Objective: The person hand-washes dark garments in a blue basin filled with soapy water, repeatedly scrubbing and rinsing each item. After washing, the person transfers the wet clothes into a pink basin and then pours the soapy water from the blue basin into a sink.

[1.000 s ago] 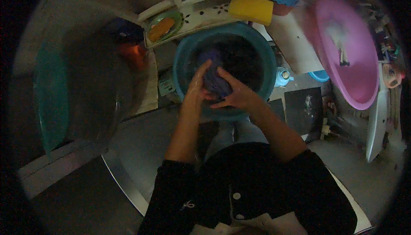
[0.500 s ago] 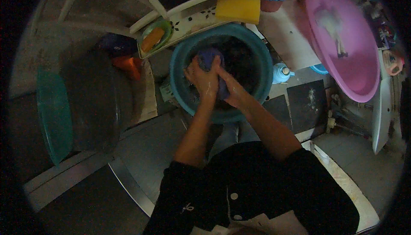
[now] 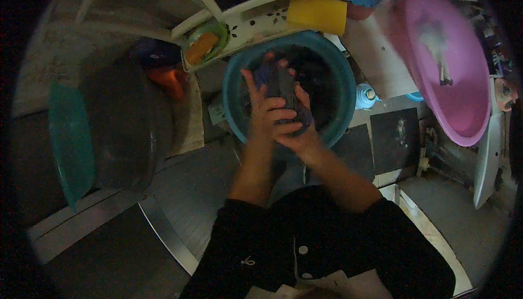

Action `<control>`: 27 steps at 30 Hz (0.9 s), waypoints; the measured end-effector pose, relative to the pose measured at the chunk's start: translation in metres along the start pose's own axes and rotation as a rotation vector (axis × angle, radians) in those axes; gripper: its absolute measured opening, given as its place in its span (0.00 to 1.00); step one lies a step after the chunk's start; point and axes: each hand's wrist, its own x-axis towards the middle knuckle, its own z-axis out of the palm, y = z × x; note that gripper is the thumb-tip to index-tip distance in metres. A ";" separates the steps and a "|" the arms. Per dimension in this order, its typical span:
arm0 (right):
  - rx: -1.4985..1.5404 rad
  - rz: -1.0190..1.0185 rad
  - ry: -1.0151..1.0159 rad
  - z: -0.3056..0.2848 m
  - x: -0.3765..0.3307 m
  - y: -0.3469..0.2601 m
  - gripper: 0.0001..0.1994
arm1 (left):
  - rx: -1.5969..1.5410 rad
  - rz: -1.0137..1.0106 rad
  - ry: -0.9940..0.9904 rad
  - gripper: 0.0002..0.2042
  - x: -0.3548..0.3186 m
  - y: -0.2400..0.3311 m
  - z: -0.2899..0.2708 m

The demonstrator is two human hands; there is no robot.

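A large teal basin [image 3: 235,108] with dark contents is in front of me. Over it, both my hands hold a dark purple and grey bundle [image 3: 281,87], long in shape; it looks like wet cloth, though the dim light blurs its kind. My left hand [image 3: 265,115] grips it from the left, its fingers bent across the lower part. Around the lower right side wraps my right hand [image 3: 303,136], with some fingertips showing at the far end. Part of the bundle is hidden by the fingers.
Beyond the basin, a green dish [image 3: 220,38] with an orange bar stands on a ledge beside a yellow box [image 3: 317,15]. To the right are a light-blue bottle [image 3: 366,96] and a tilted pink tub [image 3: 463,105]. A teal lid-like panel [image 3: 71,141] stands far left.
My hands have turned the bundle, so its grey side now shows. The left fingers have come across its lower part. The whole view has shifted slightly.
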 end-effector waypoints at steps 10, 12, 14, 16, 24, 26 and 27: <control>-1.584 -0.190 0.999 -0.051 -0.013 -0.058 0.24 | 1.921 0.379 0.485 0.23 0.037 0.007 -0.051; -1.197 -0.079 0.883 -0.046 -0.023 -0.052 0.24 | 1.559 0.088 0.476 0.26 0.030 0.014 -0.053; -0.624 0.057 0.544 -0.035 -0.029 -0.044 0.24 | 0.848 -0.263 0.511 0.30 0.025 0.037 -0.050; -0.097 0.129 0.183 -0.030 -0.021 -0.026 0.24 | 0.576 -0.215 0.269 0.36 0.022 0.043 -0.051; 0.401 0.041 -0.199 -0.001 0.022 0.014 0.19 | 0.136 -0.050 0.182 0.21 0.006 0.007 -0.032; 0.381 -0.021 -0.050 0.015 0.012 0.015 0.18 | 0.208 -0.048 0.169 0.18 0.008 0.020 -0.014; 0.350 -0.054 0.133 0.020 0.008 0.013 0.18 | 0.307 -0.050 0.181 0.16 0.012 0.028 -0.006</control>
